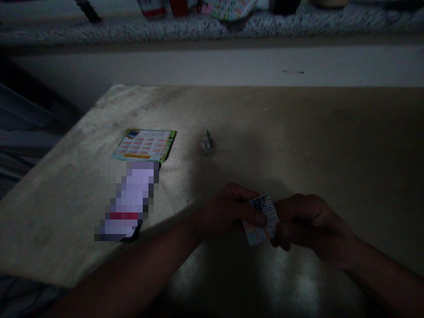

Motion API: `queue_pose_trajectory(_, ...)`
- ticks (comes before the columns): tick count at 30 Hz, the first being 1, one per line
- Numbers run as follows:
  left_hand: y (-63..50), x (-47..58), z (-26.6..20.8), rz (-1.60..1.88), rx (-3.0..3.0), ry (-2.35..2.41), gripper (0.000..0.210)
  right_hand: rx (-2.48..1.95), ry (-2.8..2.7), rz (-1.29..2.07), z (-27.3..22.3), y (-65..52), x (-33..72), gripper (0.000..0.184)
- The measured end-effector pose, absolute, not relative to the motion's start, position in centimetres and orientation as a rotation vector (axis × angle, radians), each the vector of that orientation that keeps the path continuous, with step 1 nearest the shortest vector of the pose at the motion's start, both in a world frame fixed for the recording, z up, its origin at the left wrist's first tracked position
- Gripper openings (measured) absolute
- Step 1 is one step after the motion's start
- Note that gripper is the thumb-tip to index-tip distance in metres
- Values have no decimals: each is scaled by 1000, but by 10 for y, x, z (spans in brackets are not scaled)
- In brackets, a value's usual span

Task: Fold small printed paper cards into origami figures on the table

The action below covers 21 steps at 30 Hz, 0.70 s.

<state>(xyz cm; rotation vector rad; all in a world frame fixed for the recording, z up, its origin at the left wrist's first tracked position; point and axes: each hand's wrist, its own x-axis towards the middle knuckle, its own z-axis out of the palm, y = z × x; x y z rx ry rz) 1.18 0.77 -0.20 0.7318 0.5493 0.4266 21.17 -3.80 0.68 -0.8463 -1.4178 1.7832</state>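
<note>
A small folded piece of printed paper [257,233] is held between both hands, low over the table, right of the middle. My left hand [228,210] pinches it from the left, the thumb lying across its printed face. From the right, my right hand [308,225] grips its edge between thumb and bent fingers. Beyond the hands, a small crumpled or folded bit of printed paper [208,144] stands on the table by itself. Part of the held paper's far side is hidden by the fingers.
On the left of the table [298,119] lie a printed calendar card [145,143] and a phone [132,198] with a blurred-out screen. A speckled stone ledge [115,33] with several items, including a patterned packet [233,9], runs along the back. The light is dim.
</note>
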Motion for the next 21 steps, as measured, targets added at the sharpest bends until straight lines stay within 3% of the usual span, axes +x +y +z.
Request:
queue_pose_trajectory(14,9,3,-1,523,1054,599,26,-1211,-1602,1610,9,-34,215,41)
queue_pose_trajectory(21,6,7,0,475,1230,564,31,-1305,-1784,1328,15,-39,209,32)
